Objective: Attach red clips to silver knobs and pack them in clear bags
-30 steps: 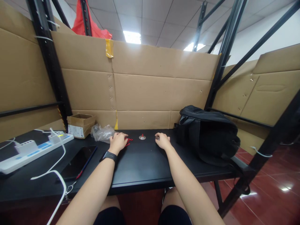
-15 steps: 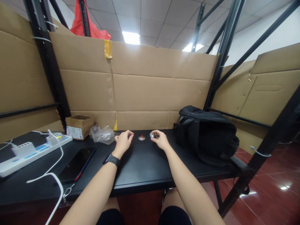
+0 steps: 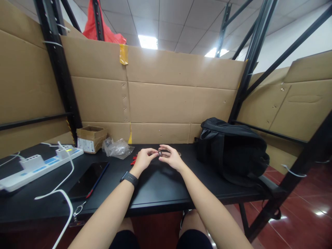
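Note:
My right hand grips a small clear suction cup on edge between thumb and fingers. Thumb and forefinger of my left hand are pinched together right up against the cup's face. A small red plastic piece showed at those fingertips a moment ago; now the fingers mostly hide it. Several small red plastic pieces lie on the table beside my left hand. Behind my right hand's knuckles, part of another clear round piece peeks out on the tabletop.
A crumpled clear plastic bag and an open cardboard box stand back left. A phone, white cable and power strip lie left. A black backpack sits right. Cardboard walls the back.
My two hands have come together, the right one moving left with the suction cup. The finished-looking cup with a red top that stood between them is now hidden or behind my right hand.

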The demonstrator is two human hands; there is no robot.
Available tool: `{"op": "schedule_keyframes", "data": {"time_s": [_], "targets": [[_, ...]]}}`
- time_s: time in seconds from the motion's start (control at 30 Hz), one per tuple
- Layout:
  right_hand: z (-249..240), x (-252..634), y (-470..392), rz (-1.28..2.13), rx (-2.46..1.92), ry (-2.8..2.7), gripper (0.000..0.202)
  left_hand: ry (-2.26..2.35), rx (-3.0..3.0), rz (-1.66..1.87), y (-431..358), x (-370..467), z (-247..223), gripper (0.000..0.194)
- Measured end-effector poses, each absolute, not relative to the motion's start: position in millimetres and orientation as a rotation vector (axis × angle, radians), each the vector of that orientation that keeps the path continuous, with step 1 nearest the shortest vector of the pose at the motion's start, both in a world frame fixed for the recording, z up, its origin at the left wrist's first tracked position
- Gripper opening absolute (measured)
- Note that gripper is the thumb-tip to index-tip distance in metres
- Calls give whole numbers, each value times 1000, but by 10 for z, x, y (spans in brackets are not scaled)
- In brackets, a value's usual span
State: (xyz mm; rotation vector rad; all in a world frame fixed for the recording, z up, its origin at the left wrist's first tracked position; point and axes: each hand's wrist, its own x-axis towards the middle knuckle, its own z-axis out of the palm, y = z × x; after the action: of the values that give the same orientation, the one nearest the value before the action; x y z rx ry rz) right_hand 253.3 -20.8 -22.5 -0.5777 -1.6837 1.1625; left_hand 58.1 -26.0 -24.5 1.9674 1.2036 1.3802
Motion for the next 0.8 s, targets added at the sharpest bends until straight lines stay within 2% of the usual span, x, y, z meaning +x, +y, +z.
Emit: {"op": "schedule_keyframes", "data": {"time_s": [0.17, 0.6, 0.8], "targets": [[-233, 2497, -232, 1161, -540, -1681, 66, 1297, 2116, 1450, -243, 592, -258, 14], [-217, 2480, -224, 1052, -594, -1674, 51, 1379, 2126, 1434, -238, 626, -281, 16], [-222, 2479, -232, 1194, -537, -1588, 54, 1331, 2091, 1513, -217, 631, -307, 17]]}}
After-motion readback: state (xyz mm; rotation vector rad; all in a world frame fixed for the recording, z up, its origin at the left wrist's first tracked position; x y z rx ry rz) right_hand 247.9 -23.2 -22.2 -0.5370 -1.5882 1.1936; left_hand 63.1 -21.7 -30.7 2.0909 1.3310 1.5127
